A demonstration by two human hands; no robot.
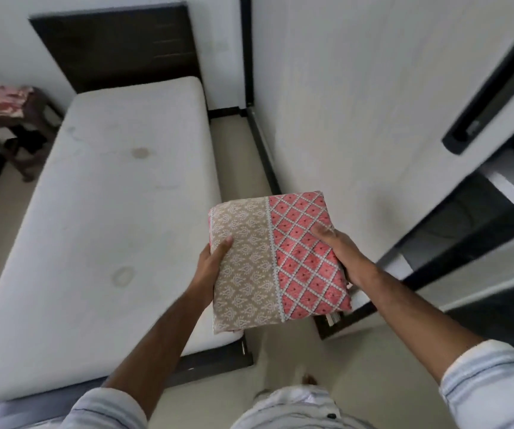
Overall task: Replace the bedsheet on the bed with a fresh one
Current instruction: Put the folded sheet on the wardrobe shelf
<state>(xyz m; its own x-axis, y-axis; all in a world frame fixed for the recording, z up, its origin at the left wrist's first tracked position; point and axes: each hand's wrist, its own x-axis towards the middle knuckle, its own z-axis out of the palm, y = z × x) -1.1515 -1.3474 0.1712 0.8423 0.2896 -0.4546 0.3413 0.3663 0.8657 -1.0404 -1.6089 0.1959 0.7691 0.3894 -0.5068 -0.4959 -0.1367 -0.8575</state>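
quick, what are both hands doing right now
Left hand: grips the left edge of the folded bedsheet, thumb on top.
Right hand: grips the same bedsheet's right edge, thumb on top.

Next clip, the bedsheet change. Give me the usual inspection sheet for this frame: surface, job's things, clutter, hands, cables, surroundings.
Surface: mattress bare, no sheet on it, a few faint stains.
Job's things: folded bedsheet, beige and pink print, held up beside the bed's foot end, not yet unfolded.
Clutter: crumpled pink cloth piled on a small dark stool by the headboard.
Hands: left hand grips the sheet's left edge, thumb on top; right hand grips its right edge.
Cables: nothing seen.
Surroundings: white wardrobe door with a dark recessed handle, open to the right; pale floor.
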